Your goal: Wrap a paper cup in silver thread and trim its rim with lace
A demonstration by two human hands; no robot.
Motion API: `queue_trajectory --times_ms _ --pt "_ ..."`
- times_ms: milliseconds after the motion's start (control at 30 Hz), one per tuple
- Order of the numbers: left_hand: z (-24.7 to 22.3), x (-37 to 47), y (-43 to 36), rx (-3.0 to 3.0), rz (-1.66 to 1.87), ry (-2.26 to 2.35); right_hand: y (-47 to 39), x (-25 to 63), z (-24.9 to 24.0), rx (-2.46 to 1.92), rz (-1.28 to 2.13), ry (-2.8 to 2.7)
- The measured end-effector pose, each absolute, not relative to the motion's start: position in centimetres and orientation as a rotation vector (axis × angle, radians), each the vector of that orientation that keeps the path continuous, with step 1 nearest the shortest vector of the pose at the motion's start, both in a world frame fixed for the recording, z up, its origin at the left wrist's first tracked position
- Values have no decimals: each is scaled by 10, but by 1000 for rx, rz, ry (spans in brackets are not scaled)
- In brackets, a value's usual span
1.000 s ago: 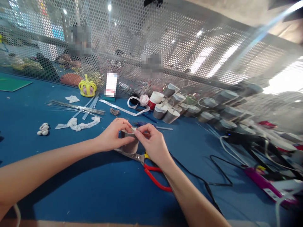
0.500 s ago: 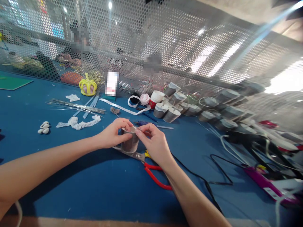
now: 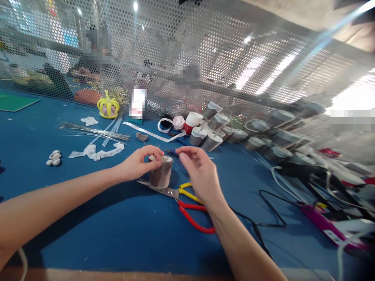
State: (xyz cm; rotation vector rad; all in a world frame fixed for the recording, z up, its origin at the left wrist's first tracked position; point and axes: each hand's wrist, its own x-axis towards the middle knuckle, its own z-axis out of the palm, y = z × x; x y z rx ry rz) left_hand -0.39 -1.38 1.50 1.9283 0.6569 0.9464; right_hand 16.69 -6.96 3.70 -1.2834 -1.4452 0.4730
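The left hand [image 3: 146, 160] grips a small grey cylindrical cup [image 3: 161, 175] at its upper left rim. The thumb lies across the outer wall and the curled fingers reach over the rim; the grip is narrow, closed to about the thickness of the wall. The cup stands upright on the blue tabletop [image 3: 117, 234], in front of the person and between the two hands.

The right hand [image 3: 200, 171] is positioned just right of the cup, apart from it. Its thumb and index finger are bent toward each other; whether the tips meet or pinch a small item cannot be told.

A pair of metal scissors with one yellow and one red handle [image 3: 171, 192] lies at the base of the cup. The handles are spread and extend beneath the right hand in the view. Contact between blades and cup cannot be determined.

A slim tool with a dark blue handle [image 3: 172, 152] lies behind the right fingertips. A small grey bundle of cord [image 3: 142, 136] lies beyond the left hand. Crumpled white lace strips [image 3: 96, 153] lie farther left. A cluster of similar grey cups [image 3: 212, 141] is located beyond the right hand, near the perforated metal screen [image 3: 222, 50].
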Motion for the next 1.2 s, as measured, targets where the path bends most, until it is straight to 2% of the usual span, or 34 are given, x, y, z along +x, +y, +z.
queue_trajectory --times_ms 200,400,733,1033,1200 --pt "10 -5 -10 1781 910 630 -62 188 36 -1357 472 -1320" --pt "6 -7 -5 1770 939 605 -49 214 33 -1622 258 -1403" --pt "3 -7 3 1604 908 676 -19 240 -1 -1960 233 -1510" --pt "0 -8 8 1544 895 665 -16 245 -5 -1923 359 -1424" --pt "3 -9 6 1602 934 663 -27 234 13 -1775 520 -1274"
